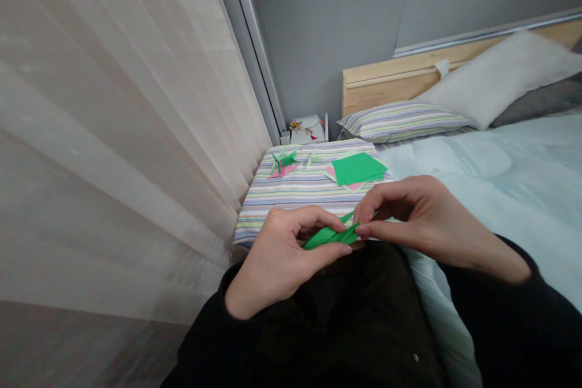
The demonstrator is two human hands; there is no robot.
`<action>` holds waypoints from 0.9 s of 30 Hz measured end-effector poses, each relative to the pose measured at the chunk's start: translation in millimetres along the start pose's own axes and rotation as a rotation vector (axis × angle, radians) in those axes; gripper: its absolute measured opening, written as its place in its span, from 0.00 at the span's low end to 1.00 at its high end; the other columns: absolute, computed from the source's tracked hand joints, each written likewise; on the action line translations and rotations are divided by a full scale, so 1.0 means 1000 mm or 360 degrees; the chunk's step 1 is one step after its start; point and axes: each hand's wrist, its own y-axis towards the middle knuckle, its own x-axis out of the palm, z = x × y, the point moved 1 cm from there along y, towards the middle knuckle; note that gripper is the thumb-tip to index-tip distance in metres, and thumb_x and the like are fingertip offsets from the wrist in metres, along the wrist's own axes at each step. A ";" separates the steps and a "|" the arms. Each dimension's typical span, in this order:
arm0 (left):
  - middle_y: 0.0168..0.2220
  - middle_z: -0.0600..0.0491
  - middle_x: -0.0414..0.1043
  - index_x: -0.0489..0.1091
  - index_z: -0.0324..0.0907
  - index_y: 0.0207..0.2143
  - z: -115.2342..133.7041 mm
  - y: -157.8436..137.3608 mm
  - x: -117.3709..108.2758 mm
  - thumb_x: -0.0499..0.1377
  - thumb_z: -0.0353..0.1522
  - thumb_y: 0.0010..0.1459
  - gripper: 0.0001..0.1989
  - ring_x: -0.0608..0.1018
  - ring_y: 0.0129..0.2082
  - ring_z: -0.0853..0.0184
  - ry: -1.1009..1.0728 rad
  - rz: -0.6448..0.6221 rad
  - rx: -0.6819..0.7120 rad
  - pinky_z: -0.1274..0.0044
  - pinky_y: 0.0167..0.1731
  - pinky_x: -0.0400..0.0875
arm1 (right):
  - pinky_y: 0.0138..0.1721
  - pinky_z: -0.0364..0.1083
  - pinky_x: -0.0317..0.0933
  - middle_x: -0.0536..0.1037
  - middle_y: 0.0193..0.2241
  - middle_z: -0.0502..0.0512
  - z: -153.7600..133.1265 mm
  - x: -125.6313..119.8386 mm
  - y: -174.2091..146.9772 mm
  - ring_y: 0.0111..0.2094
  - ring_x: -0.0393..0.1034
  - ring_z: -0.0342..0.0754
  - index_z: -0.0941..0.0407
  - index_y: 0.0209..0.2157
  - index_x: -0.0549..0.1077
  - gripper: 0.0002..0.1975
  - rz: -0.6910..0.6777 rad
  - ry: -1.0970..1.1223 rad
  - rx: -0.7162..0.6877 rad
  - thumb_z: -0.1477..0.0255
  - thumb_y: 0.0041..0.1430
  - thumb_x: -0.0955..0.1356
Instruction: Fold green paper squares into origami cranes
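Between my two hands is a folded green paper [325,236], held above my lap near the front edge of the striped cloth [273,200]. My left hand [295,248] grips its left part between thumb and fingers. With fingertips and thumb, my right hand [409,215] pinches the paper's right end; the fingers partly cover that end. Beyond the hands lies a stack of paper sheets [359,168], green on top with pink and pale edges showing below. Farther left on the cloth are folded paper cranes [284,162] in green and pink, and a pale green folded piece [313,161].
A pale curtain [136,103] hangs close on the left. To the right is a bed with a light blue cover [509,188], pillows [409,120] and a wooden headboard [377,79]. A small white stand [309,128] with little items stands by the grey wall [318,30].
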 end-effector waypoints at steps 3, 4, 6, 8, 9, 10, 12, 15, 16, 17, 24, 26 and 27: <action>0.28 0.55 0.81 0.80 0.41 0.32 0.003 0.001 -0.001 0.71 0.27 0.51 0.05 0.80 0.28 0.68 0.0026 -0.0001 0.0003 0.80 0.29 0.71 | 0.24 0.44 0.71 0.82 0.24 0.53 -0.003 0.001 0.000 0.24 0.76 0.48 0.53 0.25 0.82 0.08 0.0009 -0.0017 0.0014 0.66 0.49 0.80; 0.28 0.56 0.81 0.80 0.41 0.31 0.004 0.002 -0.001 0.71 0.27 0.51 0.04 0.80 0.29 0.69 0.0050 -0.0001 -0.0004 0.80 0.30 0.71 | 0.25 0.44 0.71 0.82 0.24 0.53 -0.004 0.001 0.000 0.25 0.76 0.48 0.54 0.25 0.81 0.09 0.0009 -0.0025 0.0032 0.66 0.49 0.80; 0.27 0.56 0.81 0.80 0.41 0.30 0.004 0.002 -0.002 0.71 0.27 0.52 0.03 0.79 0.29 0.70 0.0074 -0.0001 -0.0040 0.81 0.31 0.70 | 0.26 0.43 0.71 0.82 0.24 0.54 -0.007 0.001 -0.001 0.25 0.76 0.48 0.55 0.24 0.81 0.10 0.0004 -0.0034 0.0078 0.66 0.49 0.80; 0.28 0.56 0.81 0.80 0.41 0.30 0.004 0.003 -0.002 0.71 0.28 0.52 0.03 0.79 0.29 0.71 0.0028 -0.0009 -0.0096 0.81 0.31 0.70 | 0.28 0.43 0.71 0.82 0.26 0.54 -0.009 0.001 -0.001 0.27 0.77 0.48 0.55 0.24 0.80 0.11 -0.0002 -0.0030 0.0113 0.66 0.48 0.80; 0.28 0.56 0.82 0.79 0.41 0.30 0.004 0.003 -0.001 0.71 0.28 0.53 0.03 0.79 0.29 0.71 -0.0021 -0.0013 -0.0126 0.82 0.31 0.70 | 0.29 0.43 0.71 0.83 0.26 0.55 -0.010 0.001 -0.001 0.27 0.77 0.48 0.55 0.24 0.79 0.11 -0.0004 -0.0023 0.0117 0.66 0.48 0.80; 0.29 0.56 0.82 0.79 0.40 0.30 0.004 0.003 -0.001 0.71 0.29 0.53 0.03 0.80 0.29 0.71 -0.0078 -0.0015 -0.0151 0.82 0.31 0.70 | 0.29 0.43 0.71 0.83 0.26 0.55 -0.011 0.001 -0.001 0.28 0.77 0.48 0.55 0.23 0.79 0.11 -0.0004 -0.0016 0.0110 0.66 0.48 0.80; 0.29 0.55 0.82 0.79 0.40 0.30 0.003 0.003 0.000 0.71 0.29 0.53 0.04 0.80 0.29 0.71 -0.0185 -0.0023 -0.0195 0.82 0.32 0.71 | 0.29 0.43 0.71 0.83 0.26 0.55 -0.011 0.000 -0.002 0.28 0.77 0.49 0.55 0.23 0.79 0.11 -0.0005 -0.0017 0.0095 0.66 0.48 0.80; 0.29 0.55 0.82 0.78 0.39 0.30 0.002 0.002 0.000 0.71 0.29 0.52 0.05 0.80 0.29 0.70 -0.0275 -0.0035 -0.0246 0.81 0.31 0.72 | 0.29 0.43 0.71 0.83 0.27 0.55 -0.012 0.000 -0.003 0.29 0.77 0.49 0.55 0.22 0.78 0.11 -0.0006 -0.0041 0.0057 0.67 0.49 0.80; 0.29 0.54 0.82 0.78 0.39 0.30 0.002 0.002 0.000 0.71 0.30 0.53 0.05 0.80 0.29 0.70 -0.0288 -0.0040 -0.0256 0.81 0.31 0.72 | 0.29 0.43 0.71 0.83 0.27 0.55 -0.012 0.000 -0.003 0.29 0.77 0.49 0.55 0.22 0.78 0.11 -0.0009 -0.0047 0.0042 0.67 0.50 0.79; 0.29 0.54 0.82 0.78 0.39 0.30 0.001 0.002 0.000 0.71 0.30 0.53 0.05 0.80 0.29 0.70 -0.0290 -0.0044 -0.0258 0.81 0.31 0.72 | 0.29 0.44 0.71 0.83 0.27 0.55 -0.013 -0.001 -0.002 0.29 0.77 0.49 0.55 0.22 0.78 0.11 -0.0010 -0.0051 0.0027 0.67 0.50 0.79; 0.34 0.55 0.81 0.77 0.41 0.36 -0.006 0.002 0.004 0.66 0.28 0.58 0.02 0.81 0.35 0.68 -0.0011 0.0030 -0.0056 0.78 0.38 0.73 | 0.30 0.42 0.71 0.81 0.29 0.50 -0.008 0.003 0.002 0.28 0.76 0.45 0.55 0.31 0.75 0.13 0.0208 0.0054 -0.0077 0.72 0.48 0.80; 0.35 0.55 0.80 0.77 0.43 0.37 -0.010 0.001 0.009 0.66 0.28 0.59 0.04 0.81 0.35 0.68 0.0093 0.0104 -0.0023 0.77 0.39 0.73 | 0.29 0.42 0.71 0.80 0.30 0.50 -0.004 0.006 0.003 0.29 0.76 0.45 0.54 0.33 0.74 0.14 0.0289 0.0106 -0.0097 0.72 0.48 0.80; 0.35 0.56 0.80 0.77 0.43 0.38 -0.012 0.000 0.012 0.67 0.29 0.57 0.05 0.81 0.35 0.68 0.0147 0.0149 -0.0014 0.77 0.39 0.73 | 0.29 0.42 0.71 0.80 0.30 0.50 -0.002 0.009 0.004 0.30 0.76 0.45 0.54 0.33 0.74 0.14 0.0319 0.0128 -0.0104 0.72 0.48 0.80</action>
